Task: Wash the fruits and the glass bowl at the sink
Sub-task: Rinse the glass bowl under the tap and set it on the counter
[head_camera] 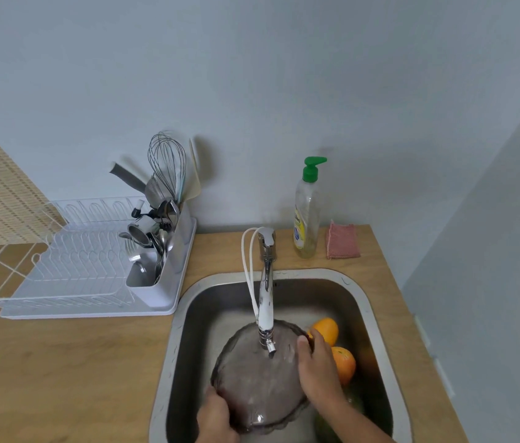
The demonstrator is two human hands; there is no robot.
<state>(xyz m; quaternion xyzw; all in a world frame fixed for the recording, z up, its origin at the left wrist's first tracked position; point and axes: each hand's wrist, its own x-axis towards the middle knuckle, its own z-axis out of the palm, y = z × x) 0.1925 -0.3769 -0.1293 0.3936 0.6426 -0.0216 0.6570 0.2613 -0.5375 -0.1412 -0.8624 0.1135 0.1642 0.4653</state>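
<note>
Hands first: the left hand grips the glass bowl at its 7 o'clock rim, fingers curled round the edge. The right hand lies on the bowl's 3 o'clock rim, thumb inside and fingers over the edge. The bowl is tilted inside the steel sink, under the tap. Two oranges lie at 3 o'clock of the bowl, against the sink wall, with something green below them, mostly hidden. On the wooden counter, a white rack with utensils stands at 10 o'clock of the sink; a soap bottle and pink sponge stand at 1 o'clock, by the grey wall.
</note>
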